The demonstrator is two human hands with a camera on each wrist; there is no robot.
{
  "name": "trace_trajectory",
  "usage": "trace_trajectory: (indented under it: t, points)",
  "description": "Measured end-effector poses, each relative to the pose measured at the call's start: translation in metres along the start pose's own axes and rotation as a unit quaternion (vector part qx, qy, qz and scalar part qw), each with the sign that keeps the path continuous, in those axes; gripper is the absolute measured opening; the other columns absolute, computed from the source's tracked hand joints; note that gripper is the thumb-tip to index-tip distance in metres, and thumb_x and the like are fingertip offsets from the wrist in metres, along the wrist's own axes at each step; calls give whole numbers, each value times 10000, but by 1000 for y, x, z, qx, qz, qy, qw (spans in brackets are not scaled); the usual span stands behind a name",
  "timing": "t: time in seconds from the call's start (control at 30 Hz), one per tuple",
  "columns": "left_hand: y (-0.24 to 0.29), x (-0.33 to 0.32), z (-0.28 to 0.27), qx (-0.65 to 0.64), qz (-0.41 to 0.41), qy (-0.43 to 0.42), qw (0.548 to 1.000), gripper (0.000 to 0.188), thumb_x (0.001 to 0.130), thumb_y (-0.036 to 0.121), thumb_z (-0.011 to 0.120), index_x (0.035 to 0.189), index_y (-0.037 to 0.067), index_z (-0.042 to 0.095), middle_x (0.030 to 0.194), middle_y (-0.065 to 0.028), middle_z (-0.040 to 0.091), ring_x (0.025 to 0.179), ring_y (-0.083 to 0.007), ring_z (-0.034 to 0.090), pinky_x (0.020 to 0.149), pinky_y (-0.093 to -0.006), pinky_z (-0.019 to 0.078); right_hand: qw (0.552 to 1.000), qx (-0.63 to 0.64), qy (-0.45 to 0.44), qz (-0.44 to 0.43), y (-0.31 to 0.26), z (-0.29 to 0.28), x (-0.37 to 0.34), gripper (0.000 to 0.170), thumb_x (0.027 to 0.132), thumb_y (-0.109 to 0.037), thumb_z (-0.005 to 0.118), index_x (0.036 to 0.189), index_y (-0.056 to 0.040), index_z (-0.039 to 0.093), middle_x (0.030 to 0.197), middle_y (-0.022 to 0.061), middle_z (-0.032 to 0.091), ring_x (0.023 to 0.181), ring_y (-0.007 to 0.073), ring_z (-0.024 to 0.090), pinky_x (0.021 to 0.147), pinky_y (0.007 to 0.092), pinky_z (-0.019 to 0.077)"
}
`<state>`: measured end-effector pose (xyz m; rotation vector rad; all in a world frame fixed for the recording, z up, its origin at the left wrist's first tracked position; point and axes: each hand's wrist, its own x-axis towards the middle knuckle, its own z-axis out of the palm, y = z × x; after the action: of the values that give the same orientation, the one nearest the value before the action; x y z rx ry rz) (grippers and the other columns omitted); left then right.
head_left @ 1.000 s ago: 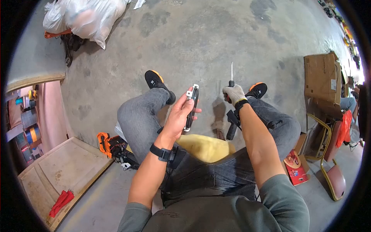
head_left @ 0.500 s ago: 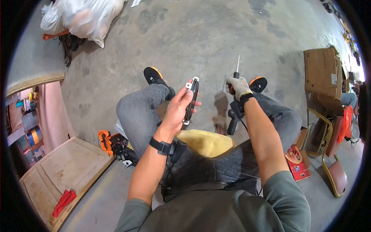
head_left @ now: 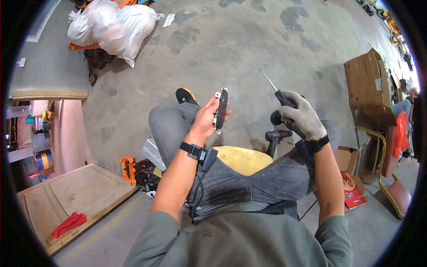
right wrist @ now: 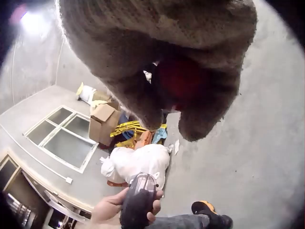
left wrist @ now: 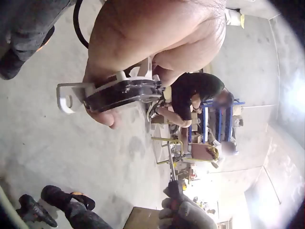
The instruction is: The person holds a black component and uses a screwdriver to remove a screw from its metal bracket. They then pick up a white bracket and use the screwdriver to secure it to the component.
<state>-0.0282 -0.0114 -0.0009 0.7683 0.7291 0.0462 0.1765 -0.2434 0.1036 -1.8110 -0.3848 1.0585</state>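
My bare left hand (head_left: pixel 207 120) holds a narrow, black oblong part (head_left: pixel 221 109) with pale bracket tabs at its ends, thumb on one side and fingers behind. Close up in the left wrist view, the black part (left wrist: pixel 124 95) has a white slotted tab (left wrist: pixel 69 99) sticking out. To its right, my gloved right hand (head_left: pixel 304 115) grips a screwdriver (head_left: pixel 281 97) by its black and red handle, the bare shaft angled up and left. A dark rounded shape (head_left: pixel 275 118) shows just under the gloved fingers.
On the floor between my legs lies a cordless drill (head_left: pixel 276 137), beside a yellow pad (head_left: pixel 242 160). White sacks (head_left: pixel 113 31) stand at the far left, a cardboard box (head_left: pixel 367 84) at the right. A shallow wooden panel (head_left: pixel 98 182) bears a red cloth (head_left: pixel 69 224). Another person (left wrist: pixel 190 95) sits behind.
My right hand has moved right and turned, tipping the screwdriver's shaft from upright to leaning left. The drill now shows more fully. My left hand keeps hold of the black part.
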Motion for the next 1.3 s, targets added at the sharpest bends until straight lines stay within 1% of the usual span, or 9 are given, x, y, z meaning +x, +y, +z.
trace_trajectory:
  t: [0.03,0.1,0.17,0.23,0.37,0.6,0.83,1.07,1.3]
  points:
    - [2,0,-2,2,3,2,1000,468,1079,281,404,1532,178,350,1217,-116,621,968,-242,684,768,-349,589,1000,2,-2,-3,4,0,-1,460,823,-162,671,1225,44,581,858,40,599,717,108,598,665,270,506]
    - [4,0,-6,-28,14,15,999,454,1078,267,404,1521,179,360,1220,-120,620,973,-262,683,764,-358,589,996,61,70,8,14,-4,-3,420,842,-162,665,1203,42,593,869,41,610,705,110,599,649,262,496]
    - [6,-4,-8,-46,24,11,999,441,1079,259,397,1513,187,365,1218,-132,619,972,-277,682,762,-369,592,996,56,71,22,19,-15,-1,376,865,-170,663,1173,39,607,877,50,617,725,113,600,635,249,480]
    - [11,-11,-2,-77,28,16,996,408,1074,241,405,1474,158,414,1181,-124,617,947,-268,682,753,-375,590,980,168,111,-4,28,-24,6,329,879,-178,666,1127,33,619,883,55,622,748,107,586,628,235,464]
    - [12,-25,10,-54,49,-2,997,431,1074,255,410,1489,141,390,1190,-137,624,964,-278,684,757,-369,594,964,231,129,-9,26,-35,15,392,897,-221,678,1190,30,608,897,51,625,746,109,568,648,255,482]
    - [6,-33,28,9,37,-51,998,494,1082,269,383,1548,131,296,1227,-157,632,1007,-281,683,801,-362,595,975,186,114,-34,27,-34,21,425,873,-227,692,1184,50,605,888,58,623,766,121,597,666,254,499]
    - [2,-32,40,64,15,-60,996,494,1082,245,384,1552,127,293,1248,-155,626,1019,-269,682,808,-352,591,970,204,131,-15,32,-36,20,392,876,-212,671,1160,51,611,867,52,623,744,115,591,654,258,498]
    - [-3,-44,36,29,21,-59,998,493,1083,242,387,1552,123,292,1251,-182,614,1001,-291,685,792,-362,599,978,170,118,-28,30,-33,17,441,860,-243,682,1170,61,605,920,82,647,778,135,630,686,258,522]
    - [8,-46,36,20,40,-72,996,485,1081,256,393,1541,125,314,1258,-191,609,1012,-303,685,795,-388,610,980,158,111,-36,31,-38,12,443,847,-234,685,1157,73,611,880,88,643,751,135,624,681,270,528]
